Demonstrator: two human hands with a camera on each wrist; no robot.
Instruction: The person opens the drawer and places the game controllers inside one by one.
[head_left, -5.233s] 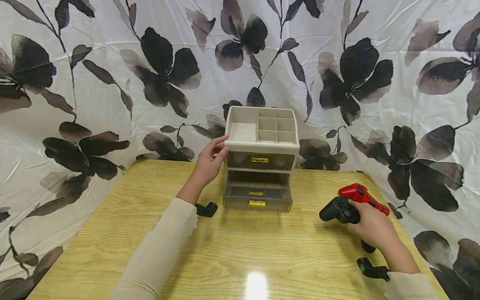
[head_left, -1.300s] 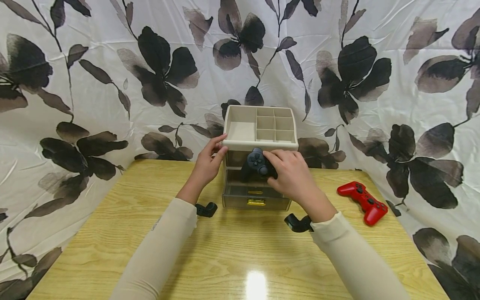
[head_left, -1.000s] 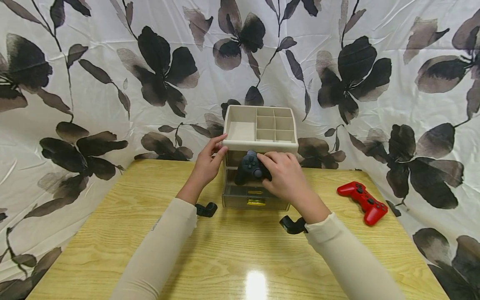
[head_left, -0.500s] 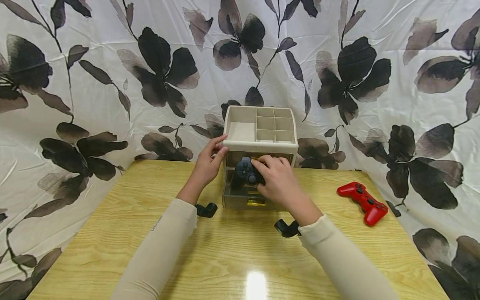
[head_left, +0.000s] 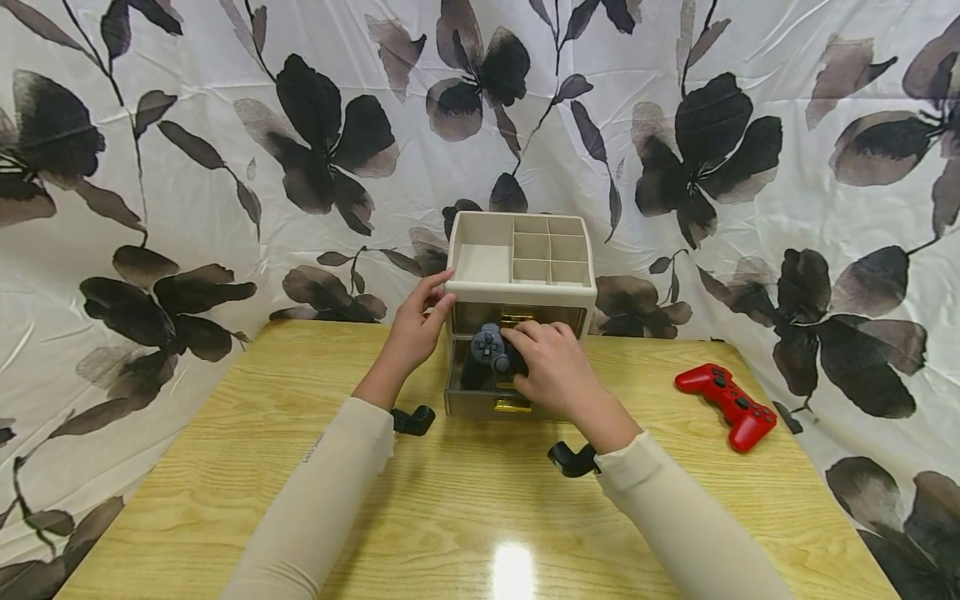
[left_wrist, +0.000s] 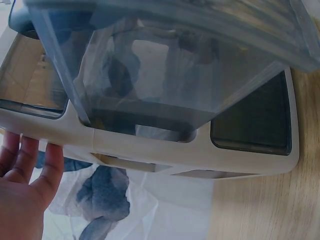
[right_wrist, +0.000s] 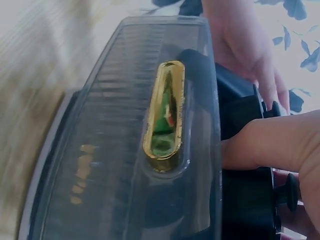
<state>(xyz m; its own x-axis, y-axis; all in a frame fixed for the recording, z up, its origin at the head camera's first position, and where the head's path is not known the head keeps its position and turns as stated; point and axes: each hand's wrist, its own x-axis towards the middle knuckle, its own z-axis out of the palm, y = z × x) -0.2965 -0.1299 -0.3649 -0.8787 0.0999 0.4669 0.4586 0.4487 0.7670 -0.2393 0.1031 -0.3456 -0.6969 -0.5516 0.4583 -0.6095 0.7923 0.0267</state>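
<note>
A cream desktop organizer (head_left: 522,292) with smoky clear drawers stands at the table's back. Its lower drawer (head_left: 472,405) is pulled out; the upper one is closed. My right hand (head_left: 558,371) grips a black game controller (head_left: 489,347) by one end, tilted in the drawer's opening. In the right wrist view, my thumb presses on the black controller (right_wrist: 245,197) behind the drawer's front with its gold handle (right_wrist: 165,115). My left hand (head_left: 412,325) rests its fingertips on the organizer's left front edge; in the left wrist view, those fingers (left_wrist: 50,167) touch its side.
A red game controller (head_left: 726,407) lies on the wooden table (head_left: 442,517) at the right. A floral cloth (head_left: 480,125) hangs behind the table. The organizer's top has one large and several small compartments. Black wrist cameras stick out below both hands.
My right hand has carried the black controller from beside the red one on the right to the organizer, then down and left into the lower drawer's opening. The left hand has stayed put.
</note>
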